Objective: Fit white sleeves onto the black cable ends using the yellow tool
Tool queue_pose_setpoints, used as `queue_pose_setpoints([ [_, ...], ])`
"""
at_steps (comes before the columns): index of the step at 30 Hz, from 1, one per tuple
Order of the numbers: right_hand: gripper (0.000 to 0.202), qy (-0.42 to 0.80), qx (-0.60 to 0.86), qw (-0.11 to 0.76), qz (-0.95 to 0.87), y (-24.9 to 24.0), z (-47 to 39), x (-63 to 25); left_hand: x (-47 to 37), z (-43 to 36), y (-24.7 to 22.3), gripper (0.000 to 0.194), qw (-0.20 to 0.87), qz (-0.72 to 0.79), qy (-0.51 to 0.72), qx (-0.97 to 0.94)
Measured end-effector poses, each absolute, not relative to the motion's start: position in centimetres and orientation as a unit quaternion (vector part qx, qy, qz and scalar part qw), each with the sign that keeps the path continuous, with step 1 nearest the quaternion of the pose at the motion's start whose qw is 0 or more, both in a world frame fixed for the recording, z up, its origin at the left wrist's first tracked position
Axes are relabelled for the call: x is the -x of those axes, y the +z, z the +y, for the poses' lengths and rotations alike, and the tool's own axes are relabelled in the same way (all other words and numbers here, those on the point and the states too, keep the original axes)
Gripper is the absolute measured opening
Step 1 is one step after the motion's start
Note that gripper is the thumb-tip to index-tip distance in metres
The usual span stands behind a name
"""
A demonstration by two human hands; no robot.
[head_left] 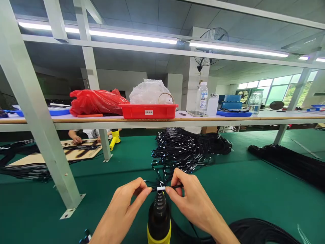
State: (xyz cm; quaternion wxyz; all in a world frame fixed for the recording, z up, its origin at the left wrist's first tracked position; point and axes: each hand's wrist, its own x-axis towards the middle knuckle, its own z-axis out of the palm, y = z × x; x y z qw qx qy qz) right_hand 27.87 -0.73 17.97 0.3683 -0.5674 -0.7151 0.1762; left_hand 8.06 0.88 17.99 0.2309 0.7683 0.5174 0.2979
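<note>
Held a black cable (154,189) level between the left hand (128,200) and the right hand (191,195), pinched narrowly at thumb and fingertips in both, with its white sleeve (160,188) just over the nozzle (159,204) of a yellow-and-black tool (159,234). Saw on the shelf (276,114) above a red tray (134,112) with a crumpled translucent bag (146,92) in it, a blue tray (234,114) with thin dark pieces (231,110) in it, and a bulging red bag (96,101). Could not tell the contents of that red bag, nor of the clear bottle (203,98), white bottle (212,105) and lidded jar (255,100) near the blue tray.
</note>
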Motion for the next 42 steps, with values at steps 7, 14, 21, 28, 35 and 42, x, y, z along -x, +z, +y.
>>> queue_pose_setpoints([
  [7, 0.015, 0.179, 0.561, 0.374, -0.716, 18.09, -0.78, -27.91, -7.98, 0.75, 18.28, 0.040, 0.221, 0.509, 0.309, -0.773],
  [14, 0.010, 0.172, 0.543, 0.382, -0.727, 17.86, -0.84, -28.26, -7.72, 0.80, 18.40, 0.027, 0.221, 0.500, 0.334, -0.768],
  [21, 0.019, 0.185, 0.500, 0.398, -0.746, 18.25, -1.14, -28.38, -7.73, 0.81, 18.17, 0.049, 0.232, 0.521, 0.291, -0.768],
  [28, 0.016, 0.188, 0.502, 0.393, -0.747, 18.16, -0.85, -28.50, -7.67, 0.89, 17.79, 0.045, 0.244, 0.507, 0.295, -0.772],
  [35, 0.015, 0.195, 0.517, 0.386, -0.739, 18.18, -0.61, -28.63, -7.93, 0.73, 18.29, 0.039, 0.245, 0.502, 0.304, -0.772],
  [42, 0.012, 0.193, 0.520, 0.387, -0.737, 18.18, -0.62, -28.71, -7.99, 0.70, 18.26, 0.032, 0.245, 0.504, 0.311, -0.768],
])
